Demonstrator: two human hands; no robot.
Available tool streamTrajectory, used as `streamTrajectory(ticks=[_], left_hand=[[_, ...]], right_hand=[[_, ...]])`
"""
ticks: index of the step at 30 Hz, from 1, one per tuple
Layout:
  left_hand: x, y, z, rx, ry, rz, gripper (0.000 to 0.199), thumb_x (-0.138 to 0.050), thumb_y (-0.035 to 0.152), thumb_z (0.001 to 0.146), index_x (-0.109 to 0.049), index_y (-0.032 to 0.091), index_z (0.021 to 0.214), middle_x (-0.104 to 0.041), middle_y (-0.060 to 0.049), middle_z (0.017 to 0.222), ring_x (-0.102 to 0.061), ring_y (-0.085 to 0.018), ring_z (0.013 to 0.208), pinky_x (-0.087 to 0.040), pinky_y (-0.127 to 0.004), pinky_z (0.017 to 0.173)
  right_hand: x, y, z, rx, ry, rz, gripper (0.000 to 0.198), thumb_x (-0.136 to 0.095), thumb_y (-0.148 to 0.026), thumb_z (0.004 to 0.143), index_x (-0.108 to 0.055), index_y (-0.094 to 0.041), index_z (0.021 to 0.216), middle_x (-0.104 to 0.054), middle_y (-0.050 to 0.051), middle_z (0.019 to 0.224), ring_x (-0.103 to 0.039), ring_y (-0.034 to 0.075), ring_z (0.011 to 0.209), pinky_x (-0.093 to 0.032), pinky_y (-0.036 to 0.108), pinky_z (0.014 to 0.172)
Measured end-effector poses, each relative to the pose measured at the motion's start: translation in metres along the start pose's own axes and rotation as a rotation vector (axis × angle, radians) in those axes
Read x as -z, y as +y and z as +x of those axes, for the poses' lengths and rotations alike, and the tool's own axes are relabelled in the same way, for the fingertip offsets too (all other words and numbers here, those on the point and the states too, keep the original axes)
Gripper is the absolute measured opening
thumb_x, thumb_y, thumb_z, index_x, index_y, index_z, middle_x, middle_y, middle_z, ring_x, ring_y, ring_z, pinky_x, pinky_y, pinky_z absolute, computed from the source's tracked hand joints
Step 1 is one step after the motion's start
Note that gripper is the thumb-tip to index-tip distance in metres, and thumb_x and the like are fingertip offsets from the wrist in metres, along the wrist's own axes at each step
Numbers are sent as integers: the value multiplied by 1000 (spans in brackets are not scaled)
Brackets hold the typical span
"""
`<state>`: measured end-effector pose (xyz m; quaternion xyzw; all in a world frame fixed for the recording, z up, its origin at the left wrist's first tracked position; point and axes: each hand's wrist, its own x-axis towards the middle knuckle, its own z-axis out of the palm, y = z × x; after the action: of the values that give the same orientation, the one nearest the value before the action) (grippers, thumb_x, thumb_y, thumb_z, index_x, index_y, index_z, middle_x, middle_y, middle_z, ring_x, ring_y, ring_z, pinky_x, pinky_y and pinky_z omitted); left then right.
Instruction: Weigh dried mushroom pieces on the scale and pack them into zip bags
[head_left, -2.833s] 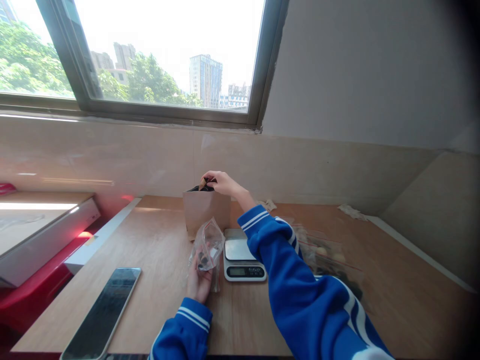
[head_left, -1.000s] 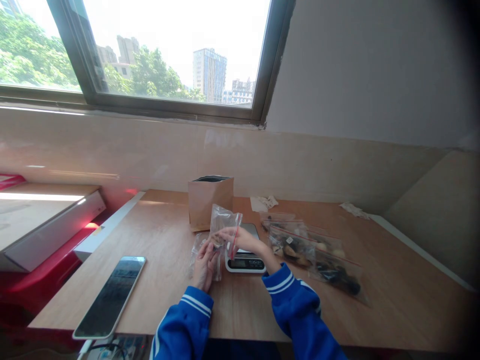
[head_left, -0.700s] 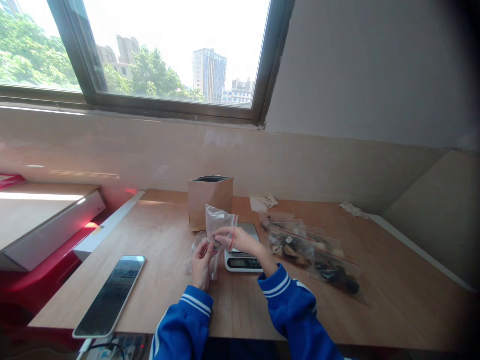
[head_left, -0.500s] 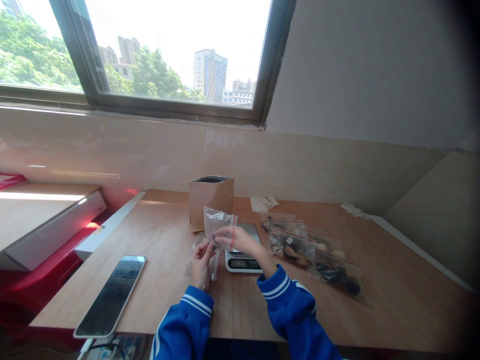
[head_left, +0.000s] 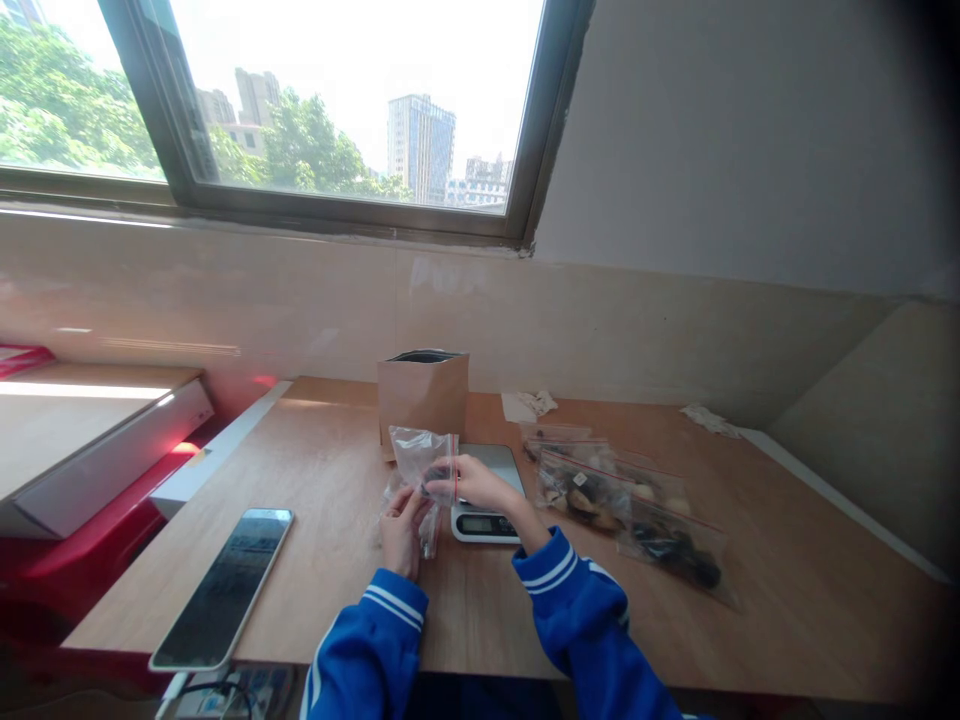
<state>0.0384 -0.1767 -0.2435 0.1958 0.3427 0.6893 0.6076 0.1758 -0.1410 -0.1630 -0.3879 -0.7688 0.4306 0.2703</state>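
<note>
A clear zip-lock bag [head_left: 414, 452] with a red seal line stands tilted over the table, its mouth facing right. My left hand [head_left: 403, 525] pinches its lower part. From the right, my right hand [head_left: 484, 485] reaches past the seal line, its fingers bent together and seen through the plastic. Whatever lies between those fingers is too small and blurred to make out. More crumpled clear plastic lies beneath my left hand. Under my right wrist is a white kitchen scale [head_left: 486, 527], partly covered. Behind the hands stands an open brown paper pouch [head_left: 422, 395].
Several filled zip-lock bags [head_left: 675, 545] with dark and tan pieces lie to the right. A phone [head_left: 225, 590] rests at the left front edge. Crumpled tissue [head_left: 534, 404] sits by the wall. A window [head_left: 337, 110] is above the table [head_left: 480, 620].
The zip-lock bag has shifted left and slightly down and leans more. My right hand has moved slightly left with it, while my left hand stays almost in place.
</note>
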Motion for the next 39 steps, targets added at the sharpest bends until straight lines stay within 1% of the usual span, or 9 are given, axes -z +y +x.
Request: streamTrajectory(ticks=[8, 14, 17, 19, 22, 26, 29, 34, 39], left_hand=[[0, 3, 2, 4, 63, -39, 12, -71, 17, 71, -63, 16, 81, -69, -2, 82, -66, -11, 75, -50, -23, 78], [0, 4, 3, 19, 229, -153, 10, -58, 9, 80, -59, 19, 80, -66, 0, 79, -64, -10, 72, -50, -21, 69], [0, 4, 5, 38, 301, -197, 14, -56, 6, 81, -60, 19, 78, -65, 0, 75, -61, -10, 65, -50, -20, 61], [1, 5, 6, 52, 302, -212, 13, -55, 6, 81, -60, 18, 77, -63, 1, 71, -59, -10, 61, -49, -19, 57], [0, 7, 5, 91, 291, -262, 14, -53, 8, 83, -59, 16, 74, -62, 2, 67, -57, -8, 56, -47, -18, 52], [-3, 10, 3, 133, 290, -313, 18, -48, 8, 85, -57, 15, 71, -61, 1, 64, -56, -8, 52, -46, -18, 47], [-4, 11, 2, 129, 274, -314, 17, -48, 7, 84, -56, 14, 71, -61, 0, 64, -56, -9, 52, -46, -19, 47], [-3, 11, 2, 127, 276, -306, 16, -49, 7, 82, -57, 15, 71, -61, 1, 63, -56, -9, 52, -45, -18, 47], [-4, 11, 2, 130, 269, -299, 15, -49, 9, 82, -58, 14, 72, -63, 0, 66, -59, -10, 57, -49, -20, 54]], right_hand=[[-8, 5, 3, -88, 111, 352, 47, -71, -52, 66, -70, -12, 89, -67, 4, 78, -57, 15, 69, -44, 26, 66], [-7, 10, 6, -98, 185, 514, 45, -73, -53, 64, -69, -12, 83, -65, 5, 76, -58, 14, 68, -45, 27, 66], [2, 9, 3, -94, 219, 580, 47, -73, -53, 64, -68, -11, 84, -65, 6, 75, -59, 14, 70, -47, 28, 69], [12, 4, 4, -57, 263, 601, 47, -73, -53, 65, -69, -11, 85, -66, 6, 75, -59, 14, 69, -48, 28, 70], [33, -13, 15, 57, 407, 603, 48, -73, -53, 65, -68, -12, 90, -67, 7, 80, -60, 14, 72, -49, 29, 74], [65, -47, 55, 271, 699, 464, 50, -71, -53, 67, -67, -15, 100, -69, 7, 89, -62, 15, 75, -51, 30, 77], [81, -68, 93, 409, 800, 233, 40, -66, -48, 75, -66, -17, 101, -70, 7, 96, -65, 17, 82, -51, 29, 79], [77, -71, 136, 449, 736, -175, 22, -62, -29, 82, -65, -20, 102, -69, 5, 101, -64, 18, 95, -48, 30, 88], [59, -54, 142, 463, 597, -354, 22, -61, -21, 84, -64, -17, 105, -67, 8, 109, -61, 19, 103, -44, 30, 94]])
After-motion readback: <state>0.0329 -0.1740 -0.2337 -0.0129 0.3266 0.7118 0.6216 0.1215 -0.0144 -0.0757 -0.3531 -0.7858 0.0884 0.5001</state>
